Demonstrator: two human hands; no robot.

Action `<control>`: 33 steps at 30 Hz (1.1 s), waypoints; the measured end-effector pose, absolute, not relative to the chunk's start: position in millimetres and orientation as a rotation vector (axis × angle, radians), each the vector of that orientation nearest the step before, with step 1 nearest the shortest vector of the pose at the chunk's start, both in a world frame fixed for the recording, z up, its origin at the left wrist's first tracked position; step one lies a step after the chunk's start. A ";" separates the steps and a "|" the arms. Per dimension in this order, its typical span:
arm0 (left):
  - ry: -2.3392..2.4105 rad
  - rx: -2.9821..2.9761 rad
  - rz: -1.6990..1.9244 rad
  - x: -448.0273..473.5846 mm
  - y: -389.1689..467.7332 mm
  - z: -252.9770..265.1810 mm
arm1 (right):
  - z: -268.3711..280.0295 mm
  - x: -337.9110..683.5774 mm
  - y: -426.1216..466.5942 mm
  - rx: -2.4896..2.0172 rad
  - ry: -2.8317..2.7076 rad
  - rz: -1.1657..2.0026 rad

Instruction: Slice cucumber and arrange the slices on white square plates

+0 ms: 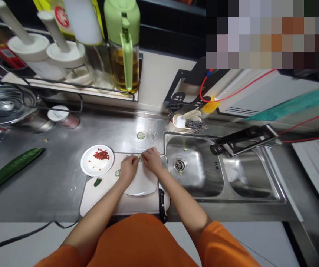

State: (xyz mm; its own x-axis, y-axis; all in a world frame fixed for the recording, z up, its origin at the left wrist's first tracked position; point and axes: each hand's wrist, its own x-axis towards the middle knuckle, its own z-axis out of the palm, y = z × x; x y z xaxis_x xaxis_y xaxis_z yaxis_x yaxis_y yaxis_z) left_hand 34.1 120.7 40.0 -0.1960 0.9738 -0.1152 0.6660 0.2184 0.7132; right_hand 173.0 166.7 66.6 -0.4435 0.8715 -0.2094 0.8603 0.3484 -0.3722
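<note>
Both hands meet over the far edge of a white plate (pixel 142 181), which rests on a white cutting board (pixel 101 202). Between my left hand (pixel 128 168) and my right hand (pixel 152 160), a thin cucumber slice (pixel 140 158) is pinched in the fingertips of both. Another slice lies on the board beside my left hand, partly hidden. A cut cucumber end (pixel 97 181) sits farther left on the board. At the board's right side is a knife with a black handle (pixel 162 204); its blade is mostly hidden.
A small white plate (pixel 85 163) with chopped red bits overlaps the board's left corner. A whole cucumber (pixel 9 170) lies at far left. The steel sink (pixel 198 185) and black faucet (pixel 237 141) are right. A condiment rack (pixel 92 89) stands behind.
</note>
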 end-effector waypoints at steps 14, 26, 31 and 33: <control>2.066 1.514 0.608 -48.3 64.1 56.6 | 68.0 192.0 80.1 -1.780 -2.223 0.748; 2.072 1.530 0.452 -48.4 49.1 41.5 | 69.7 171.9 37.2 -1.725 -2.229 0.767; 2.060 1.429 0.510 -49.3 47.7 46.4 | 71.8 167.7 37.3 -1.726 -2.253 0.775; 2.051 1.348 0.527 -51.1 47.0 47.9 | 71.5 165.9 38.7 -1.722 -2.257 0.793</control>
